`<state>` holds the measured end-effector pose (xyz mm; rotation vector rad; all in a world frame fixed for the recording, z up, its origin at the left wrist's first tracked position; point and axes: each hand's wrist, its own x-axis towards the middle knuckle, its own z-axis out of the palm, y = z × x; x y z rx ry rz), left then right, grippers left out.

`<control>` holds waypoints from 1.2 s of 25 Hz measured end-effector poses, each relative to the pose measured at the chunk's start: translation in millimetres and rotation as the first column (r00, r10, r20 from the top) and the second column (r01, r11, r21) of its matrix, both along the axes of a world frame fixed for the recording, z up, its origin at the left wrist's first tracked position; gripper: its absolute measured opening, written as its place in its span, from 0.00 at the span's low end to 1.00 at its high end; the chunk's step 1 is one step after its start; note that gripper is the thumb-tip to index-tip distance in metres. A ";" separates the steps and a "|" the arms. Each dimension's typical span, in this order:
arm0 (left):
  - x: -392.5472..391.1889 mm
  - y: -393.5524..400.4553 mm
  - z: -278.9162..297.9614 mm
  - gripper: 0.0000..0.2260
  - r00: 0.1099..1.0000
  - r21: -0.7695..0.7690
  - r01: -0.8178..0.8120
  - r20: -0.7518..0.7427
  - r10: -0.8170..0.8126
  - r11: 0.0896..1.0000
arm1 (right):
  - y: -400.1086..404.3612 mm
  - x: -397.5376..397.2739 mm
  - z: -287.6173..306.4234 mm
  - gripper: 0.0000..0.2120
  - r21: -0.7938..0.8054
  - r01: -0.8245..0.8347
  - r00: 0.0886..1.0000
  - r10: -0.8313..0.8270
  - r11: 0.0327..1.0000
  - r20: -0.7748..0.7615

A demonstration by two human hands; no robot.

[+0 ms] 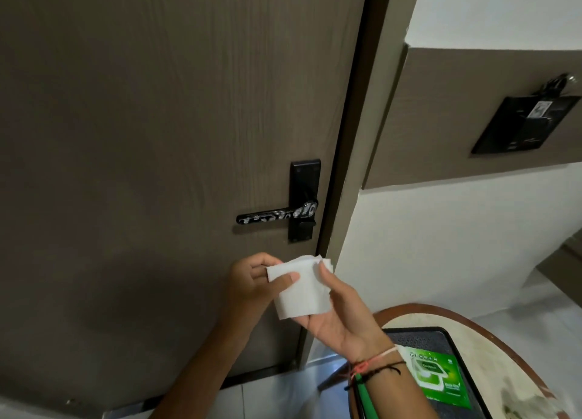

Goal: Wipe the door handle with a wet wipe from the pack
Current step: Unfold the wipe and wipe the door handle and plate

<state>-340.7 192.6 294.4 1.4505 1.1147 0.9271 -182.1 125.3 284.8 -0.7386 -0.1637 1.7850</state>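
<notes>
A black lever door handle (267, 216) on a black lock plate (304, 198) sits on the grey-brown door (157, 119), shiny with pale patches along its bar. Just below it, a white folded wet wipe (299, 288) is held between both hands. My left hand (252, 281) pinches its upper left corner with thumb and fingers. My right hand (340, 311) cups the wipe from the right and underneath. The green wipe pack (436, 379) lies on a black tray (453, 343) at the lower right, partly hidden by my right wrist.
The tray rests on a round table (491, 340) with a brown rim, close to my right arm. A black wall-mounted card holder (526, 125) sits on the panel right of the door frame (356, 166). Pale floor tiles show below the door.
</notes>
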 end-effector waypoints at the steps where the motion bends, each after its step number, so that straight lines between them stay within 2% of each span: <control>1: 0.1 -0.7 3.2 0.10 0.998 0.100 -0.045 -0.047 0.050 0.994 | -3.4 -5.3 3.9 0.17 -0.016 0.044 0.999 -0.045 0.999 -0.020; 2: -3.2 -0.1 9.1 0.09 0.986 0.252 -0.116 -0.087 0.142 0.961 | -4.6 -7.7 6.8 0.14 -0.059 0.140 0.990 -0.141 0.988 -0.019; 3: -9.6 3.5 18.9 0.07 0.959 0.452 -0.187 -0.108 0.261 0.872 | -3.2 -7.0 10.0 0.12 -0.100 0.275 0.961 -0.272 0.956 0.041; 4: -16.5 11.0 30.5 0.07 0.918 0.651 -0.225 -0.108 0.382 0.725 | 0.7 -5.5 13.5 0.08 -0.110 0.459 0.882 -0.437 0.882 0.176; 5: -23.9 24.6 42.1 0.09 0.872 0.810 -0.214 -0.093 0.480 0.546 | 8.2 -5.8 18.0 0.06 -0.042 0.645 0.718 -0.587 0.763 0.375; 6: -30.3 43.0 55.5 0.12 0.827 0.913 -0.155 -0.089 0.556 0.377 | 18.5 -9.3 24.7 0.10 0.120 0.775 0.457 -0.682 0.620 0.570; 7: -35.2 62.9 68.9 0.15 0.764 0.967 -0.063 -0.111 0.636 0.245 | 31.3 -17.4 30.6 0.13 0.327 0.787 0.200 -0.718 0.523 0.667; 8: -37.6 82.6 81.3 0.18 0.679 0.985 0.047 -0.152 0.718 0.164 | 46.5 -30.2 35.0 0.14 0.504 0.715 0.033 -0.743 0.485 0.668; 9: -39.8 101.5 90.5 0.21 0.580 0.978 0.164 -0.203 0.789 0.131 | 63.1 -44.2 34.4 0.16 0.613 0.615 -0.033 -0.760 0.497 0.649; 11: -46.5 133.6 95.2 0.25 0.428 0.930 0.353 -0.260 0.866 0.105 | 93.9 -69.8 25.2 0.24 0.697 0.427 -0.050 -0.754 0.576 0.655; 13: -54.6 154.7 89.9 0.28 0.394 0.902 0.432 -0.212 0.894 0.024 | 119.9 -82.3 11.2 0.30 0.714 0.342 -0.085 -0.736 0.611 0.671; 16: -59.9 171.9 82.6 0.29 0.411 0.891 0.441 -0.094 0.907 -0.108 | 143.4 -90.6 -5.7 0.39 0.745 0.343 -0.186 -0.736 0.573 0.651; 18: -58.3 176.6 78.9 0.30 0.429 0.895 0.425 -0.068 0.901 -0.135 | 151.5 -109.5 -12.5 0.43 0.752 0.349 -0.253 -0.716 0.559 0.650; 23: -59.1 178.4 77.7 0.30 0.454 0.890 0.426 -0.054 0.890 -0.164 | 150.4 -148.1 -41.0 0.49 0.693 0.126 -0.473 -0.571 0.710 0.671; 26: -58.5 179.3 75.9 0.30 0.459 0.890 0.415 -0.028 0.888 -0.186 | 144.2 -103.9 -57.3 0.50 0.672 -0.003 -0.683 -0.492 0.741 0.540; 28: -59.4 180.8 74.9 0.30 0.456 0.892 0.409 -0.014 0.890 -0.195 | 142.9 -61.9 -58.8 0.50 0.698 -0.051 -0.718 -0.512 0.714 0.471; 30: -59.5 181.9 75.1 0.29 0.454 0.889 0.414 -0.016 0.891 -0.195 | 144.1 -28.8 -56.6 0.49 0.739 -0.092 -0.684 -0.581 0.668 0.440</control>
